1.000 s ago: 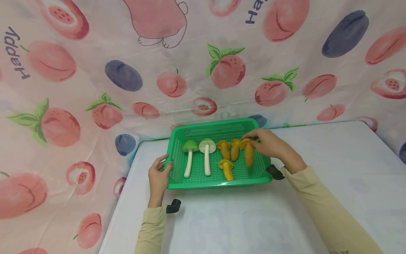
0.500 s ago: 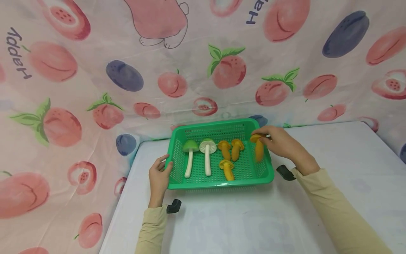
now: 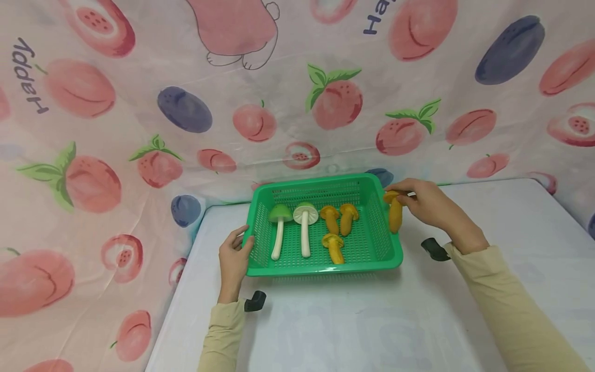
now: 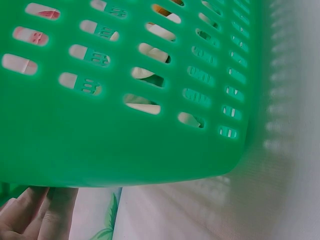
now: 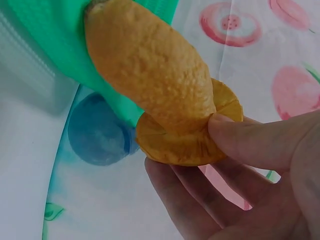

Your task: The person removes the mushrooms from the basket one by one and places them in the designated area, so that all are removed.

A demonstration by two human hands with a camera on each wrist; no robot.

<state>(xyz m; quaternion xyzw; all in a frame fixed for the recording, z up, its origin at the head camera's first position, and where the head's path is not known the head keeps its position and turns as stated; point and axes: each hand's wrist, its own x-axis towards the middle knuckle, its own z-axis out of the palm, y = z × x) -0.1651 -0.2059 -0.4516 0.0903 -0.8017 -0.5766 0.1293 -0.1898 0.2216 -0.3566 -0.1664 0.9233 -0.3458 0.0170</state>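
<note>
My right hand [image 3: 428, 202] pinches a yellow mushroom [image 3: 395, 214] by its cap, thumb against the base of the stem. The mushroom hangs stem down over the right rim of the green basket [image 3: 321, 269]; in the right wrist view its bumpy stem [image 5: 155, 65] fills the middle. At the basket's left side my left hand [image 3: 233, 261] grips the rim, thumb over the edge and fingers behind the wall. Inside lie a green-capped mushroom [image 3: 278, 232], a second one showing pale gills [image 3: 304, 227], and three yellow mushrooms [image 3: 332, 248].
The basket stands on a white-covered table [image 3: 334, 320], near its back edge. Behind and to the left hangs a pink fruit-print cloth [image 3: 279, 88]. Black wrist devices [image 3: 254, 300] sit at both sleeves.
My right hand has lifted the yellow mushroom from the basket's right part and carried it rightward to over the right rim. The left hand keeps its place on the basket.
</note>
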